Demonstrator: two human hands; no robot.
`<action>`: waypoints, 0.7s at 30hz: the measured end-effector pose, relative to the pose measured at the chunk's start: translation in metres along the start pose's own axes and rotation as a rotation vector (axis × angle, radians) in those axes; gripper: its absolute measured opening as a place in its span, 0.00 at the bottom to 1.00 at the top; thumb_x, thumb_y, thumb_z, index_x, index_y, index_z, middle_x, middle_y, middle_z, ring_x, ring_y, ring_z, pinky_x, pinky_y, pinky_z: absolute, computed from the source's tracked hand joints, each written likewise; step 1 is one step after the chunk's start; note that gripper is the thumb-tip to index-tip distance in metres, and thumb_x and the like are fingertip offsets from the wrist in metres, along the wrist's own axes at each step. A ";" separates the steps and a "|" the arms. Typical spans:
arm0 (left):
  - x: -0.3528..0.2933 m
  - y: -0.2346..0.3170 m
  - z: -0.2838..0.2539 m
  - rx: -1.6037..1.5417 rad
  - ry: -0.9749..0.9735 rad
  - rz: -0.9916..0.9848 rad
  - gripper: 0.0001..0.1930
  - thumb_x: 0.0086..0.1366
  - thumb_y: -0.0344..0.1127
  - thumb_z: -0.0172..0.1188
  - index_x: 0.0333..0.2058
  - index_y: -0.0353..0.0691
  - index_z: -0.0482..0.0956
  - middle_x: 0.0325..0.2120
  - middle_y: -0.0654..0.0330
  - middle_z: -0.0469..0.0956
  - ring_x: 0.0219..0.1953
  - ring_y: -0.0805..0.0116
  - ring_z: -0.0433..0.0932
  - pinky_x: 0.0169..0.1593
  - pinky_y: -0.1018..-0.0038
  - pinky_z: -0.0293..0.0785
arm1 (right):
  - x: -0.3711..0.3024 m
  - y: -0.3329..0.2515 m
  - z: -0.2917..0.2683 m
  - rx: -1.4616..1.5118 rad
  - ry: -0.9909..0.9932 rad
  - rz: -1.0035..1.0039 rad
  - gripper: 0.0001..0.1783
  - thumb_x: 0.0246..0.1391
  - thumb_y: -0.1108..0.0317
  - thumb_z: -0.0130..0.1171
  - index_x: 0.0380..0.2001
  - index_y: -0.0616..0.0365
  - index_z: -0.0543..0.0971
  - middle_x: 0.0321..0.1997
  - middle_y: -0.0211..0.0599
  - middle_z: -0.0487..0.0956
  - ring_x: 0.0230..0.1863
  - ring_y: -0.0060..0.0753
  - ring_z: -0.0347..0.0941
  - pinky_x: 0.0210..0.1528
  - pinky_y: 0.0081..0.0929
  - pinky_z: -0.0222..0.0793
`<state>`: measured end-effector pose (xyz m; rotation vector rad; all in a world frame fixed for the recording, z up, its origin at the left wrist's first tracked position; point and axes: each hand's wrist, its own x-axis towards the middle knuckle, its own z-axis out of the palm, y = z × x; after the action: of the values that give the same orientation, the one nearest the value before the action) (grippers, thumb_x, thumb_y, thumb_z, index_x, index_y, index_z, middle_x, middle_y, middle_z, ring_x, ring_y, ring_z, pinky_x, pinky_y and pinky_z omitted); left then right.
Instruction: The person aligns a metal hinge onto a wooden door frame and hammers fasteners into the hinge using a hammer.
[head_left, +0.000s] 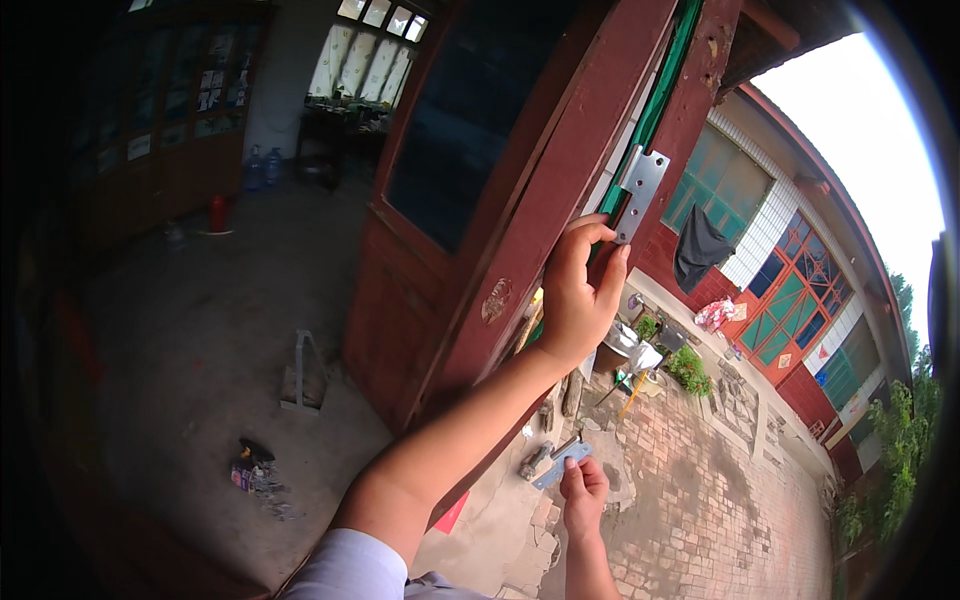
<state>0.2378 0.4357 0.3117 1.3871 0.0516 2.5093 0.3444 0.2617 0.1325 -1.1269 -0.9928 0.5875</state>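
Note:
A silvery metal hinge (641,190) with screw holes is against the edge of the dark red wooden door frame (690,110), beside a green strip. My left hand (582,300) reaches up to it, thumb and fingers pinching its lower end. Lower down and to the right, my right hand (584,492) grips a second metal hinge (566,464), bluish grey, between thumb and fingers, away from the frame. Left of my raised arm stands the red door (375,290) with a dark glass pane.
Indoors on the concrete floor (200,330) are a metal-framed object (302,375) and a small dark pile (258,470). Outside, a brick-paved yard (700,500) holds green plants (688,370) and clutter. A dark cloth (700,248) hangs near the far building.

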 end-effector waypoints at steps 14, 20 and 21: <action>0.000 -0.001 0.001 -0.086 -0.010 -0.109 0.13 0.60 0.29 0.59 0.43 0.33 0.71 0.41 0.50 0.75 0.43 0.55 0.75 0.48 0.67 0.69 | 0.122 -0.179 0.078 -0.264 -0.012 -0.679 0.10 0.62 0.66 0.55 0.27 0.58 0.73 0.25 0.17 0.71 0.28 0.07 0.60 0.29 0.10 0.53; -0.002 -0.006 0.000 -0.078 -0.012 -0.089 0.13 0.59 0.27 0.59 0.43 0.32 0.71 0.41 0.50 0.74 0.43 0.54 0.75 0.48 0.67 0.70 | 0.131 -0.206 0.111 -0.230 -0.011 -0.780 0.11 0.62 0.64 0.56 0.27 0.58 0.73 0.23 0.18 0.70 0.25 0.08 0.59 0.25 0.11 0.52; -0.003 -0.006 0.001 -0.094 -0.011 -0.095 0.14 0.59 0.27 0.59 0.43 0.32 0.70 0.41 0.49 0.74 0.44 0.54 0.75 0.48 0.66 0.70 | 0.136 -0.207 0.110 -0.273 -0.014 -0.800 0.12 0.62 0.64 0.56 0.26 0.58 0.73 0.23 0.18 0.70 0.25 0.08 0.59 0.25 0.11 0.52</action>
<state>0.2417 0.4409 0.3093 1.3296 -0.0028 2.3948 0.2936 0.3498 0.3831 -0.8529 -1.4475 -0.1900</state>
